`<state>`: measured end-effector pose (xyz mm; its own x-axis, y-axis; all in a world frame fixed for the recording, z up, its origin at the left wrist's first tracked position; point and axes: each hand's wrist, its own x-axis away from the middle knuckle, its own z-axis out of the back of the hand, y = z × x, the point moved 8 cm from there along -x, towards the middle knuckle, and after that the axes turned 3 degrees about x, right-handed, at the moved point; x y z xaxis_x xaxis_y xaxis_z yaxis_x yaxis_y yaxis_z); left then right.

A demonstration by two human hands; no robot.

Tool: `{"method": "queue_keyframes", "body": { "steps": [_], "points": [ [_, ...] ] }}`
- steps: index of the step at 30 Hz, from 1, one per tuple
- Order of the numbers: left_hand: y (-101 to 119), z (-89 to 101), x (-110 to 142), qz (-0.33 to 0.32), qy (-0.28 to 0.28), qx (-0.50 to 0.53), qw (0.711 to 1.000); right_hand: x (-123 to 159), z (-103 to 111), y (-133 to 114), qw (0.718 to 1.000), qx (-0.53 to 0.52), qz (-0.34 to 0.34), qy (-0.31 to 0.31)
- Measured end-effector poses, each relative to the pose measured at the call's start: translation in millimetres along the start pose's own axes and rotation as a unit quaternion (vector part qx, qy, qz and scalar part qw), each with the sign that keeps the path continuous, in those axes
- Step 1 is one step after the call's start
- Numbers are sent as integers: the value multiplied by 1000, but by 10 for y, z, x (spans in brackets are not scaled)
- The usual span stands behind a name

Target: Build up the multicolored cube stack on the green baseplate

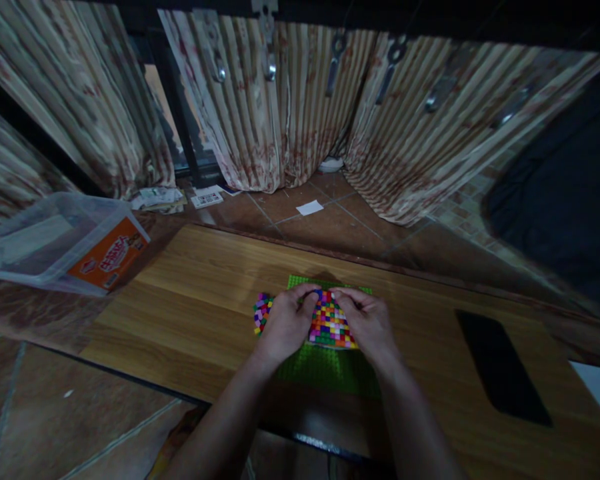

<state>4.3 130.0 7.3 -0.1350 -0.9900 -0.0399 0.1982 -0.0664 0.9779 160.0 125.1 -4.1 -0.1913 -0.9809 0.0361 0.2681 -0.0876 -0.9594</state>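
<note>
Two bare hands work over a long wood-grain surface (210, 293), near the middle of its near edge. Between them is a mosaic panel of small toy bricks (330, 323), in red, yellow, white, blue, purple, orange and green, above a green studded baseplate (325, 370). The panel's straight near edge runs roughly parallel to the surface's long edges, and its far edge points toward the surface's far edge. The hands cover both its sides, so its long axis cannot be told.

The left hand (287, 320) pinches the panel's far left corner, thumb and index finger beside a dark blue brick. The right hand (373, 327) pinches the far right corner, fingers curled, thumb tip by red and white bricks. The baseplate's long axis is hard to judge under the forearms.

Just left of the left hand lies a cluster of loose bricks (261, 313). Toward the surface's right end lies a flat black slab (503, 367), its long axis slanting toward the near right corner. Beyond the far left corner stands a clear plastic tub (45, 273) with an orange label (113, 253). Striped curtains (305, 120) hang behind.
</note>
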Motion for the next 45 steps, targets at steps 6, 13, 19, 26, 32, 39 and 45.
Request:
{"method": "queue_keyframes", "body": {
  "steps": [6, 13, 19, 26, 32, 39, 45],
  "points": [
    [33, 26, 12, 0, 3, -32, 999, 0, -4, -21, 1000, 27, 13, -3],
    [89, 11, 57, -28, -2, -51, 998, 34, -34, -5, 1000, 9, 20, -1],
    [55, 378, -13, -22, 54, -96, 994, 92, 27, 22, 1000, 10, 6, 23],
    [-156, 1072, -77, 101, 74, -350, 928, 134, 152, 40, 998, 31, -11, 61],
    [-147, 882, -45, 68, -4, -353, 933, 136, 148, 32, 997, 29, 0, 65],
    [-182, 805, -59, 43, -44, -380, 923, 118, 153, 83, 997, 42, 7, 66],
    [-215, 859, -1, 51, -65, -321, 943, 108, 136, 99, 998, 33, 8, 54]
  ]
}}
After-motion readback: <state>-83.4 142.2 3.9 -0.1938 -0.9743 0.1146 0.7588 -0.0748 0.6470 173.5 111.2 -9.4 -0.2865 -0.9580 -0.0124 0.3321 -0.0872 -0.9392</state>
